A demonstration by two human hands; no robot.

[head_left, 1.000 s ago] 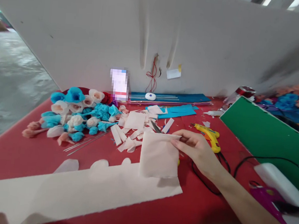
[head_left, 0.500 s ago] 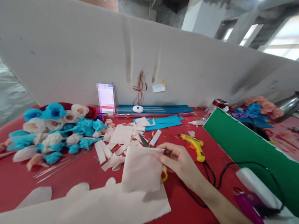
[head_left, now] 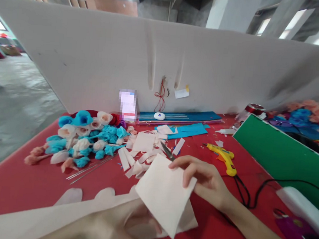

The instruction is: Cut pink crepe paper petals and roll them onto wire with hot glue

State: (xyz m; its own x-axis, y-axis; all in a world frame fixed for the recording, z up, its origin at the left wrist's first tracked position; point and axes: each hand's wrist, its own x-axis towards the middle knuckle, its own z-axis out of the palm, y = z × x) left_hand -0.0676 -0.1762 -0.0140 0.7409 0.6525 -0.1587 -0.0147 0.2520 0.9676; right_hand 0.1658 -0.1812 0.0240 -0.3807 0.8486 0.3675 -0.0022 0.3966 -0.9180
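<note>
A square of pale pink crepe paper (head_left: 164,194) is pinched along its upper right edge by my right hand (head_left: 203,177). It is tilted, with one corner pointing down. My left hand (head_left: 117,223) is low in front, its blurred fingers partly behind the paper square, so its grip cannot be made out. Under both lies a long pale paper sheet (head_left: 55,220) with rounded petal shapes (head_left: 70,196) by its far edge. Just behind the square, scissors (head_left: 167,151) show only their blades; their handles are hidden.
Paper scraps (head_left: 143,142) lie beyond the square. Blue and white paper flowers (head_left: 91,136) and thin wires (head_left: 88,169) are left. A yellow glue gun (head_left: 223,156) with a black cord, a green board (head_left: 281,156) and a white power strip (head_left: 302,206) are right. A white partition (head_left: 103,55) stands behind.
My left hand has come into view from below, up to the paper square. The square has turned from upright to tilted in my right hand. The view has swung left.
</note>
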